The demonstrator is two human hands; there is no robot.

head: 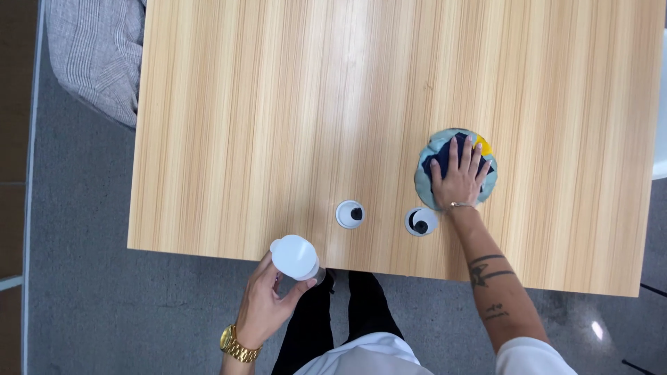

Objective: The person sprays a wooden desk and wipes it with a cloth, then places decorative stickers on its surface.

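On the wooden counter (pixel 278 125), near its front edge, stand two small white round pots: the left pot (pixel 350 214) and the right pot (pixel 421 222). Each one has a small black piece inside or on top of it; what the piece is, I cannot tell. The right hand (pixel 458 177) lies flat on a round cloth bundle (pixel 431 182) of pale blue-grey colour, with dark blue and yellow parts, which is just behind the right pot and almost touching it. Its fingers (pixel 453 149) are spread wide and straight, pressing down on the cloth, not closed around anything. The left hand (pixel 267 302) is at the front edge of the counter, a little to the left of the left pot, and it holds a clear plastic jar (pixel 297 258) with a white lid. These fingers are curled around the side of the jar, and the thumb is on the other side. If something is inside the jar, the lid hides it. A gold watch (pixel 238 344) is on the left wrist. At the far left corner, a grey checked cushion (pixel 97 52) shows beside the counter.
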